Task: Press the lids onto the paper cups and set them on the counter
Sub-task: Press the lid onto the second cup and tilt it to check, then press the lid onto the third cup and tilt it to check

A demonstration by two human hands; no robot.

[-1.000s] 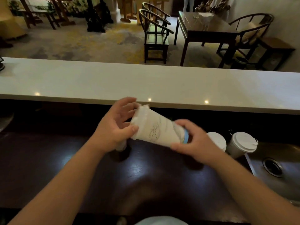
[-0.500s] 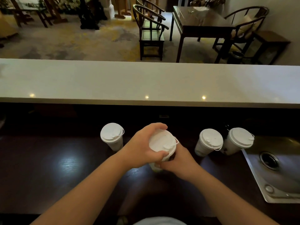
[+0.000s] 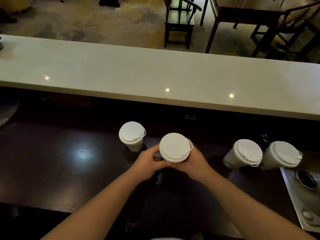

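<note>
A paper cup with a white lid (image 3: 174,147) stands upright in the middle of the dark lower counter (image 3: 69,170). My left hand (image 3: 149,163) grips its left side and my right hand (image 3: 194,161) grips its right side, both below the lid; the cup's body is mostly hidden. A second lidded cup (image 3: 132,135) stands just behind and to the left. Two more lidded cups (image 3: 244,154) (image 3: 281,155) stand side by side at the right.
A long white bar top (image 3: 155,78) runs across behind the dark counter. A steel sink (image 3: 304,191) with a drain sits at the right edge. Dark wooden chairs (image 3: 179,21) and a table (image 3: 242,13) stand on the floor beyond.
The cup was on its side a second ago, then upright with my left hand on its lid. Now my left hand has come off the lid and holds the cup's side.
</note>
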